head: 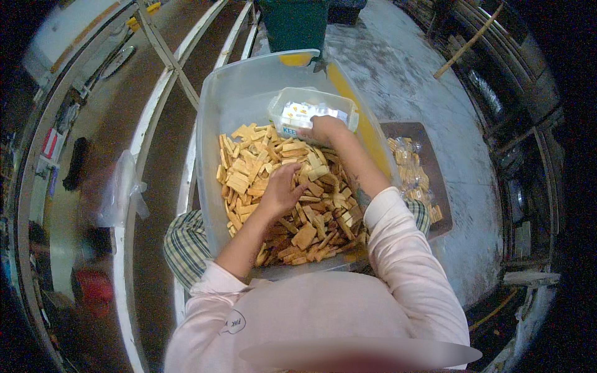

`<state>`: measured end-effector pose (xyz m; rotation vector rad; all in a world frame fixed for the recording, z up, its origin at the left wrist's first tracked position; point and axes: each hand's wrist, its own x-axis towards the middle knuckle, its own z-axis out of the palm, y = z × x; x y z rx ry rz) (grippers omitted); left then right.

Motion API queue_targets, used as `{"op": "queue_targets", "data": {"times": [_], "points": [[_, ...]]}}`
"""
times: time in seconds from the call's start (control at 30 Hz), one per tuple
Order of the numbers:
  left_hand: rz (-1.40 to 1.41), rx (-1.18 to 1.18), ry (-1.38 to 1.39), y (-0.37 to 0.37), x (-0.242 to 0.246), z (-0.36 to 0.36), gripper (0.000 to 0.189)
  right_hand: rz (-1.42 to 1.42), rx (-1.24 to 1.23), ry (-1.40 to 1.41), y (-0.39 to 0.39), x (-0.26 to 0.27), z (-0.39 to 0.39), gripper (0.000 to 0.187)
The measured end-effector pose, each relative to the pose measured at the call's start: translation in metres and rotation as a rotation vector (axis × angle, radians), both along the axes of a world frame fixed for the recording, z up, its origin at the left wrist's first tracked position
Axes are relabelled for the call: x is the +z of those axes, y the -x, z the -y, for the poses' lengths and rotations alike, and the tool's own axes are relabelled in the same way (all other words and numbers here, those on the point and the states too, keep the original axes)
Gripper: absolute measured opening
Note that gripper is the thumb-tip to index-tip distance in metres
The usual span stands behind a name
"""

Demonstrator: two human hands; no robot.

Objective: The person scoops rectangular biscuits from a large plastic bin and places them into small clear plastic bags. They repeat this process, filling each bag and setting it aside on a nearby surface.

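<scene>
A large translucent plastic bin (242, 84) stands before me, heaped with golden-brown baked pieces (238, 182) that look like biscuits or rusks. My left hand (282, 191) is over the heap, thumb apart from the fingers, with nothing visible between them. At the bin's far end, a small clear plastic tub (352, 109) sits tilted on the pile and bears printed writing. White printed slips or packets (298, 112) lie in this tub. My right hand (329, 130) reaches over its near rim to the slips; its fingertips are partly hidden, so a hold cannot be made out.
On the floor to the right, a brown tray (436, 163) holds several clear bags of baked pieces (410, 168). A dark green bin (298, 23) stands beyond the large one. White-edged rails (154, 102) run along the left, with a clear plastic bag (119, 196) hanging there.
</scene>
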<state>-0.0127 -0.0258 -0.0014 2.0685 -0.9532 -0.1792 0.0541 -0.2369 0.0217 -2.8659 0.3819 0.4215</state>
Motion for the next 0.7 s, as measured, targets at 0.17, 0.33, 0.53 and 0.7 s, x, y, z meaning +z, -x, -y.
{"op": "queue_targets", "data": {"times": [0.17, 0.33, 0.53, 0.7], "points": [[-0.104, 0.002, -0.088, 0.000, -0.005, -0.005, 0.042, -0.011, 0.079, 0.031, -0.002, -0.005, 0.004, 0.050], [-0.030, -0.037, -0.022, -0.001, -0.004, -0.011, 0.043, 0.176, -0.027, -0.170, 0.002, -0.010, 0.013, 0.036], [0.188, 0.065, 0.002, 0.012, 0.025, -0.012, 0.045, 0.630, 0.034, -0.380, 0.034, 0.015, 0.009, 0.022], [0.358, 0.242, 0.126, 0.026, 0.049, -0.015, 0.041, 0.437, 0.201, -1.252, 0.111, 0.030, -0.052, 0.012]]}}
